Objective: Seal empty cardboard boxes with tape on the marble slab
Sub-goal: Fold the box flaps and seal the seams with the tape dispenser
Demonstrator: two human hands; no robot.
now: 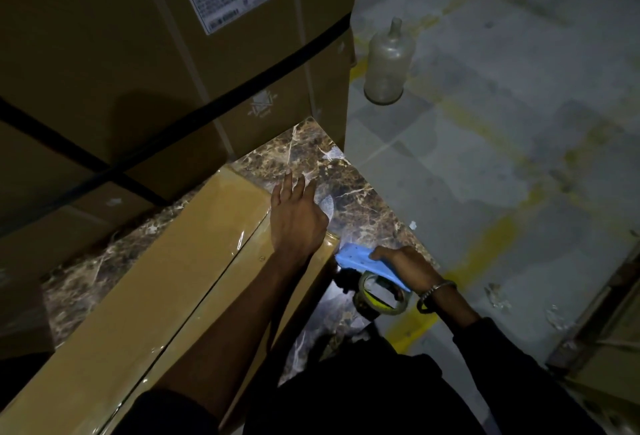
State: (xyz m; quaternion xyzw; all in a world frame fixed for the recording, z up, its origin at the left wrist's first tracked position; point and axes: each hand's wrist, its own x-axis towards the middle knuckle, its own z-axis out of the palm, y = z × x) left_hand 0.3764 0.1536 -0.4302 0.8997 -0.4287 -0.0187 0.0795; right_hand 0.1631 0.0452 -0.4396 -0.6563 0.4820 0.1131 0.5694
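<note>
Dim warehouse, marble worktop [349, 199]; long box [145, 289] there for taping. Left hand [298, 216] flat, fingers [294, 185] released, smoothing tape; right hand [405, 264] grasping blue tape dispenser [363, 263].

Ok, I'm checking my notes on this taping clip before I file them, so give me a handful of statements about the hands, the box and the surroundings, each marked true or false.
1. The left hand lies flat with straight fingers on the far end of the long cardboard box. True.
2. The right hand is empty. False: it grips a blue tape dispenser beside the box's end.
3. Clear tape already runs along the box's top seam. True.
4. The box rests on a bare wooden table. False: it lies on a brown marble slab.
5. A dusty glass bottle stands on the floor to the right of the big strapped carton. True.
</note>
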